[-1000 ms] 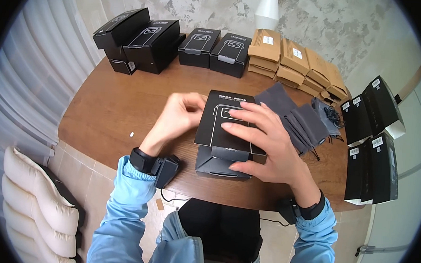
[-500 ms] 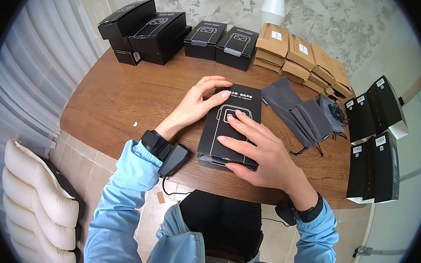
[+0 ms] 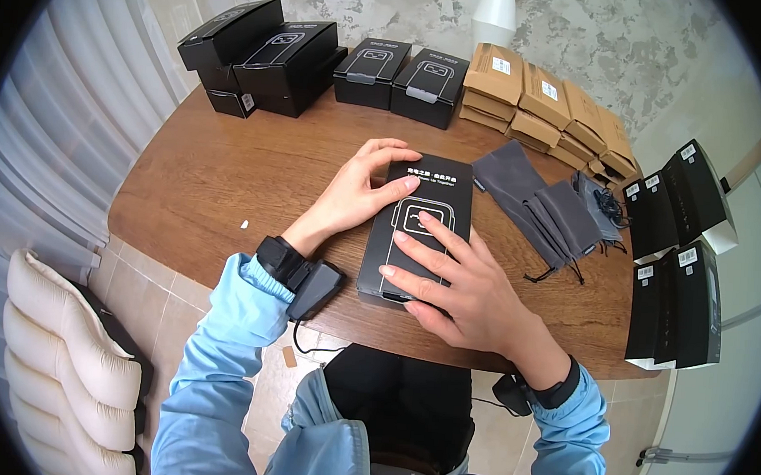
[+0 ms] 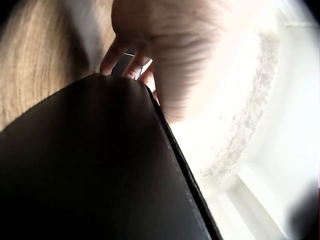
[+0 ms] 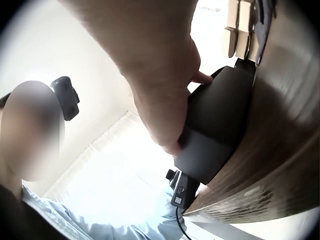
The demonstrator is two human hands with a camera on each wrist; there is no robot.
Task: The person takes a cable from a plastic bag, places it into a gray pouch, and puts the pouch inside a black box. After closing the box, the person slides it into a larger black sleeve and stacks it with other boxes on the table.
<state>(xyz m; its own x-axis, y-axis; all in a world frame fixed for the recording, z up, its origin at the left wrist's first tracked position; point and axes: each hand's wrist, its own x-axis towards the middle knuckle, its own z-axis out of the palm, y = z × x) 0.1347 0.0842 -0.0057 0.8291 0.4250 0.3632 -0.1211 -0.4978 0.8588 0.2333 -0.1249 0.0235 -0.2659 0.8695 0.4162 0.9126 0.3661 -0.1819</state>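
Note:
A black box (image 3: 440, 189) with white print lies closed on the table, its long side pointing away from the body. My left hand (image 3: 353, 192) grips its far left corner, thumb on the lid and fingers bent round the far end. In the left wrist view the left fingers (image 4: 132, 65) show beyond the dark box side (image 4: 100, 165). Spread over the lid's near part, my right hand (image 3: 473, 291) rests with its thumb at the near edge. The right wrist view shows the right hand (image 5: 162, 95) over the black box (image 5: 220, 110).
Black boxes (image 3: 286, 75) stand at the back left, with brown cartons (image 3: 495, 75) beside them. Grey pouches (image 3: 556, 213) lie right of the box. More black boxes (image 3: 678, 282) stand at the right edge. A small white scrap (image 3: 244, 225) lies on the table (image 3: 183, 182).
The near flap and lid have gone down onto the box. My left hand has moved from its left side to the far corner. My right fingers have shifted slightly towards the near end.

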